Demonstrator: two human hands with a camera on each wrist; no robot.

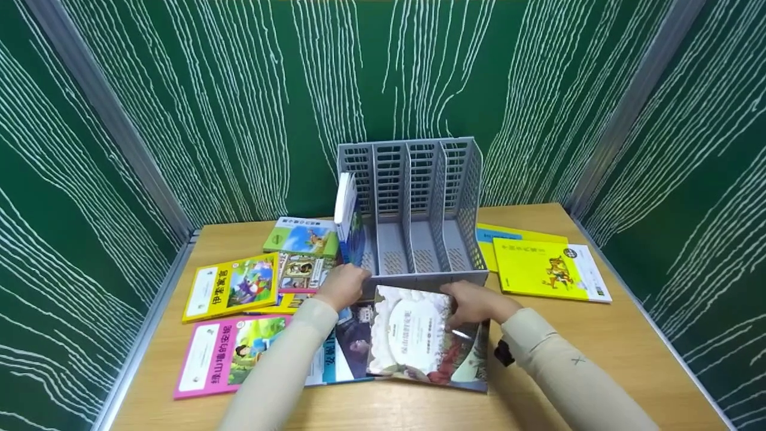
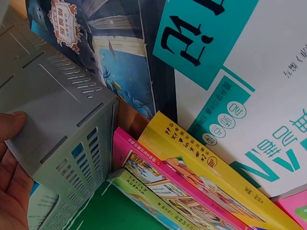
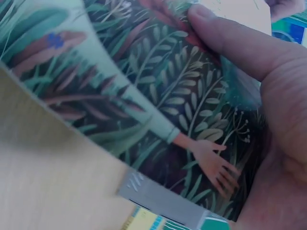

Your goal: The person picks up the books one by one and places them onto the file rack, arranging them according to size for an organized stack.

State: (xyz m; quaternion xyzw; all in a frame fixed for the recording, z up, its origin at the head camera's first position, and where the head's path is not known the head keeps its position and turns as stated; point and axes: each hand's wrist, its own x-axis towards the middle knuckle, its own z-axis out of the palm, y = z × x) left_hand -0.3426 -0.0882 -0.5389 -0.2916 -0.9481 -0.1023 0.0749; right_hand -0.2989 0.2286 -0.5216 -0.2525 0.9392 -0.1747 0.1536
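Observation:
A grey file rack [image 1: 413, 275] with upright dividers stands at the back of the table. My left hand [image 1: 344, 284] grips its front left corner; in the left wrist view the thumb [image 2: 14, 125] lies on the grey plastic. A picture book [image 1: 413, 341] with a white oval label is held at its right edge by my right hand [image 1: 479, 302]. Up close, the right thumb [image 3: 225, 33] lies over its leafy cover. Beneath that book, a dark-covered book [image 1: 353, 344] is partly hidden. One book with a white spine [image 1: 344, 200] stands in the rack's leftmost slot.
Left of the rack lie a green book [image 1: 302, 234], a yellow book [image 1: 233, 287] and a pink book [image 1: 230, 356], with others partly covered. Yellow books [image 1: 547, 269] lie on the right. Green panels [image 1: 431, 72] with white lines surround the wooden table [image 1: 598, 347].

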